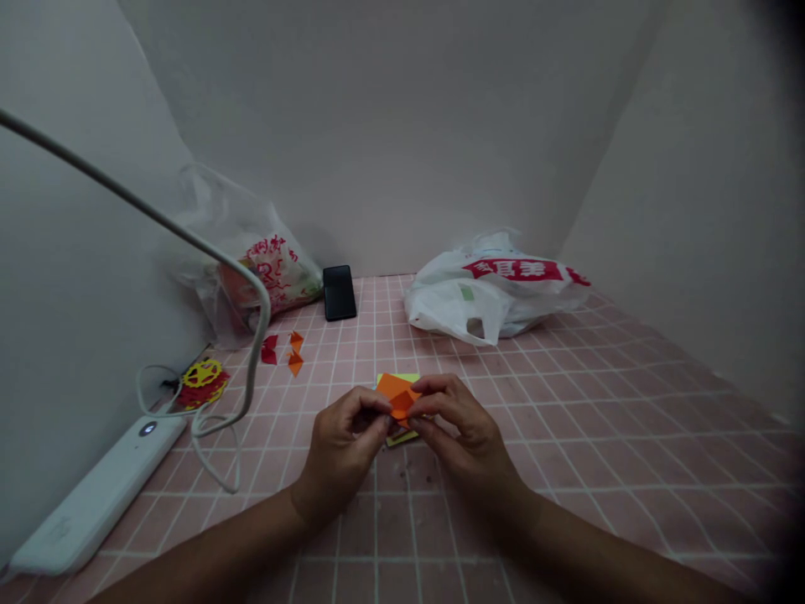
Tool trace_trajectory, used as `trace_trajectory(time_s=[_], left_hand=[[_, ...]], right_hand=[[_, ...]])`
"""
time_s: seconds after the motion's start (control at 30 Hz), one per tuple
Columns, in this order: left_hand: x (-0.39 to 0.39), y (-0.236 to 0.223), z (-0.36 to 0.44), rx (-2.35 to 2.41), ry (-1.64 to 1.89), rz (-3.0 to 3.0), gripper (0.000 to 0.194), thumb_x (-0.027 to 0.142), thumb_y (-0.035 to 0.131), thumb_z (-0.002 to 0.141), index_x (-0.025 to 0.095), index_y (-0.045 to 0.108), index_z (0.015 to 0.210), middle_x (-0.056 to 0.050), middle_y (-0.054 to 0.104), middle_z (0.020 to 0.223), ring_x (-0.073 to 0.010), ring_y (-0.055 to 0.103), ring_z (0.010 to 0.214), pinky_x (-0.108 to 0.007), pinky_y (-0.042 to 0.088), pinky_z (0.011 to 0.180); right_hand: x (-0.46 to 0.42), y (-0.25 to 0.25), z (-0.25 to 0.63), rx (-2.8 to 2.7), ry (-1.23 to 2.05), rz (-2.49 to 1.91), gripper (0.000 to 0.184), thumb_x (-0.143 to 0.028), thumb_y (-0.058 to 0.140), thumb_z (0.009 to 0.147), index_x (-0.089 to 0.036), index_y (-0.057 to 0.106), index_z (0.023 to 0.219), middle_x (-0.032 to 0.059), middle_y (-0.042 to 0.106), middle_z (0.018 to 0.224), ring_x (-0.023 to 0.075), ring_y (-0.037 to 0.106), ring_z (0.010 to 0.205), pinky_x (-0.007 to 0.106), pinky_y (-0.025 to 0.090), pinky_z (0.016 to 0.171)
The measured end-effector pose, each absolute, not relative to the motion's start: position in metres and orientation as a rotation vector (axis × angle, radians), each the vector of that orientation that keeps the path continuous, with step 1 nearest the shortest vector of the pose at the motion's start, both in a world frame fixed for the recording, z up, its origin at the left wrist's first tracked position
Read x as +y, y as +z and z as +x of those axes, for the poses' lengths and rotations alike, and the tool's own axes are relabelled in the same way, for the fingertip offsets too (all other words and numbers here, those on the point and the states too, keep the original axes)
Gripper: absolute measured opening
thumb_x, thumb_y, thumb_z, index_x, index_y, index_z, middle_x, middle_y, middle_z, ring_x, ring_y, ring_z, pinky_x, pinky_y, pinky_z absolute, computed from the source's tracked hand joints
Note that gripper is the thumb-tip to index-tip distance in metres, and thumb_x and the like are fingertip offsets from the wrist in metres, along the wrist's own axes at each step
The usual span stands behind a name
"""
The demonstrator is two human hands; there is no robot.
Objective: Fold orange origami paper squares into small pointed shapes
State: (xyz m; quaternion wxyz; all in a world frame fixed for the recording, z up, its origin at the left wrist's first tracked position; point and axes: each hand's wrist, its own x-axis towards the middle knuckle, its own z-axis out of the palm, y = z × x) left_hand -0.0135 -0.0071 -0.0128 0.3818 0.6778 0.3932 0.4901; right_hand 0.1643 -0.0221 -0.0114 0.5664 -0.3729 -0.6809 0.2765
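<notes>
A small sheet of orange origami paper (396, 389), partly folded, is held between my two hands. My left hand (345, 440) pinches its left side between thumb and index finger. On the right side, my right hand (462, 428) grips it with thumb and fingertips. Some of the lower folds are hidden behind the fingers. Beneath the orange paper lies a stack of yellow paper (402, 439), mostly covered. Farther left on the pink tiled cloth lie small folded orange paper figures (295, 363) and a red folded paper piece (269, 349).
A black phone (340, 293) lies at the back. Plastic bags stand at back left (270, 268) and back right (496, 289). At left are a white power bank-like device (101, 495), red and yellow cutouts (202, 382) and a pale cable (257, 352) looping across the view.
</notes>
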Motion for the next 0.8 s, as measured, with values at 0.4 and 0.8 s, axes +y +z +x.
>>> trace_trajectory(time_s=[0.4,0.8], left_hand=[[-0.007,-0.013,-0.015,1.019,1.296,1.88,0.009,0.01,0.063,0.086,0.019,0.063,0.086,-0.004,0.068,0.09,-0.0155,0.067,0.085,-0.026,0.055,0.075],[-0.01,0.0,-0.005,1.039,1.174,1.213,0.02,0.025,0.076,0.077,0.017,0.062,0.09,-0.001,0.066,0.088,-0.0124,0.066,0.074,-0.023,0.058,0.063]], right_hand=[[-0.03,-0.016,0.162,-1.72,0.481,-0.952,0.012,-0.009,0.059,0.09,-0.021,0.065,0.091,0.0015,0.069,0.081,0.0173,0.064,0.072,0.03,0.048,0.067],[-0.026,-0.015,0.163,-1.698,0.581,-0.928,0.015,-0.007,0.058,0.089,-0.019,0.065,0.087,0.0028,0.068,0.082,0.0174,0.064,0.076,0.03,0.049,0.069]])
